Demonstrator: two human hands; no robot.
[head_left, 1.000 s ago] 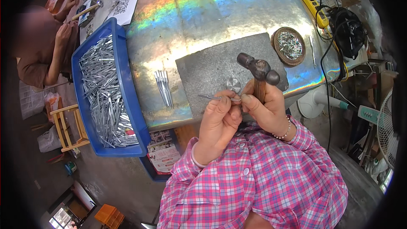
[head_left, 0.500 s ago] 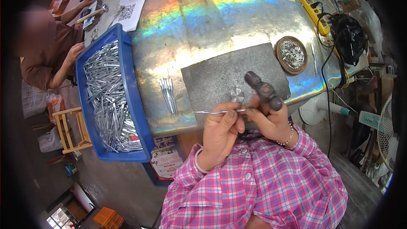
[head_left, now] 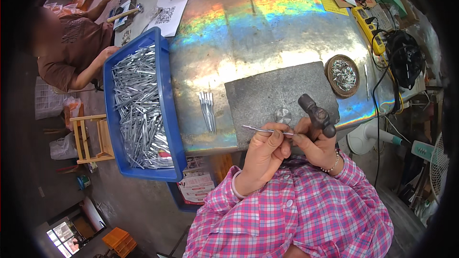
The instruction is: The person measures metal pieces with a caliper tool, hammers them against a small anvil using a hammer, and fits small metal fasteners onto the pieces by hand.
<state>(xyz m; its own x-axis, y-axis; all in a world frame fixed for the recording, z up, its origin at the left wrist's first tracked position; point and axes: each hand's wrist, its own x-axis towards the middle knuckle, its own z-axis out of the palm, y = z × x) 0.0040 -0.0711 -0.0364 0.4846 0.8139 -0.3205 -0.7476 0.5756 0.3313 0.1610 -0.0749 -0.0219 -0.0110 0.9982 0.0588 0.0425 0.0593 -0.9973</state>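
Note:
My left hand (head_left: 262, 158) pinches a thin silvery metal rod (head_left: 257, 129) with one flattened end, just over the near edge of a dark flat slab (head_left: 253, 96). At the rod's other end are the fingertips of my right hand (head_left: 316, 152), which also keeps hold of a hammer (head_left: 317, 116); its dark head stands above the fingers and its handle is hidden. A small shiny round disc (head_left: 283, 115) lies on the slab close beyond my fingers. Several similar rods (head_left: 207, 112) lie side by side left of the slab.
A blue bin (head_left: 164, 76) full of metal rods stands at the left. Right of the slab sits a round brown dish (head_left: 329, 79) of small metal pieces, with another thin rod (head_left: 366, 81) beside it. A co-worker (head_left: 79, 52) sits at the far left. Black cables (head_left: 377, 129) hang at the right.
The whole view has shifted, so the table and bin appear farther right. The rod now tilts slightly, its flattened end higher. Both hands keep their grip.

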